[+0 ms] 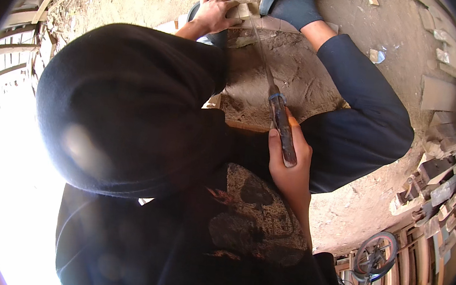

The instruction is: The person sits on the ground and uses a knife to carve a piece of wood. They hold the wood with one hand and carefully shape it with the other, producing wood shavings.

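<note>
My right hand (290, 162) is closed around the dark handle of a long thin-bladed tool (280, 123), a knife or a saw. Its blade runs up and away to a small pale wooden block (245, 11) lying on the dirt ground. My left hand (214, 11) presses down on that block from the left, fingers curled over its top. My foot in a dark shoe (289, 3) rests just right of the block. A black hood (127, 105) hides much of my left arm.
My bent knee in dark blue trousers (364, 120) fills the right middle. Cut wooden pieces (436, 173) are heaped along the right edge, with wooden slats (20, 18) at the upper left. A small bicycle wheel (375, 254) stands at the lower right.
</note>
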`<action>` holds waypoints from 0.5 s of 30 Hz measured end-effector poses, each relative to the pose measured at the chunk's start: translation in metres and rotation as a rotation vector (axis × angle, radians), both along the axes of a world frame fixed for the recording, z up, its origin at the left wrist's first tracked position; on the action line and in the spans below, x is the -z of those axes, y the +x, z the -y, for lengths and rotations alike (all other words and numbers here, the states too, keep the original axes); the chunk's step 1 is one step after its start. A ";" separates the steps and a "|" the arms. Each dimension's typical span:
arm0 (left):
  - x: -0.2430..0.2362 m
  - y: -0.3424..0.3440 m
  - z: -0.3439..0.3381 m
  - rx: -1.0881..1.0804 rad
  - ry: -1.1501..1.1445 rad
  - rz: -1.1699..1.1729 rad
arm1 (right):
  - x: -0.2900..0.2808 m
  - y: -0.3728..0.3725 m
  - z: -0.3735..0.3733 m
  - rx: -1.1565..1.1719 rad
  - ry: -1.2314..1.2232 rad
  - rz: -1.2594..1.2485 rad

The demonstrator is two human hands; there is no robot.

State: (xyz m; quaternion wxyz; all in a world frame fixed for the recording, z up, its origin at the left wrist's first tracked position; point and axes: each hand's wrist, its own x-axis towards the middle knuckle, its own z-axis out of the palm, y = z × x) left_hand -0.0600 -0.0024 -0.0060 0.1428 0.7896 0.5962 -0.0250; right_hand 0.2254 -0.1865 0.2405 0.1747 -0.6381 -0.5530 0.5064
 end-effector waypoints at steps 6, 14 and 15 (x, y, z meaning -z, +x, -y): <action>-0.012 0.004 0.004 -0.032 -0.014 -0.006 | -0.030 0.024 0.043 0.017 0.053 -0.038; -0.024 0.010 -0.002 -0.057 -0.086 -0.032 | -0.037 0.008 0.017 -0.001 0.030 -0.024; -0.025 0.009 -0.001 -0.064 -0.104 -0.052 | -0.040 0.013 0.023 0.008 0.012 -0.038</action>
